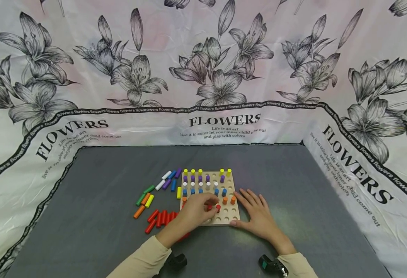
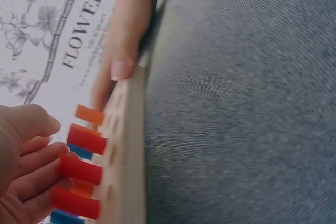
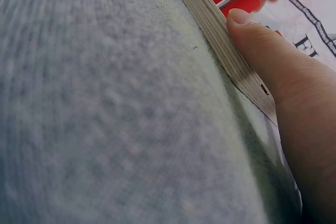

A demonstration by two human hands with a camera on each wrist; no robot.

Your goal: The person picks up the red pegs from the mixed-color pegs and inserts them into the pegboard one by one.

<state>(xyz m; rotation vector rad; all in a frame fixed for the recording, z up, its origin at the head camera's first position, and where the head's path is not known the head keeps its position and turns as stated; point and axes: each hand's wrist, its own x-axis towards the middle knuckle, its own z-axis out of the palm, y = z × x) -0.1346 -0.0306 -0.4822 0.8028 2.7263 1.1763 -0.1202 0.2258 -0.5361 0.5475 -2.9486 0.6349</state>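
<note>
Beyond the far edge of the pegboard (image 1: 222,222), open tabletop (image 1: 259,160) leaves a passage. Loose pegs (image 1: 164,217) obstruct the pegboard's left side, right fingers (image 1: 248,199) its right edge, left fingers (image 1: 210,197) its near-left part; upright pegs (image 1: 224,192) crowd its far rows.

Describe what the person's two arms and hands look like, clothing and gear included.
The left hand and right hand are bare, with no gloves. Plain beige long sleeves, left sleeve and right sleeve, cover the forearms. A black device shows at each wrist: the left device looks rounded, while the right device bears a small green patch. No cables can be made out.
</note>
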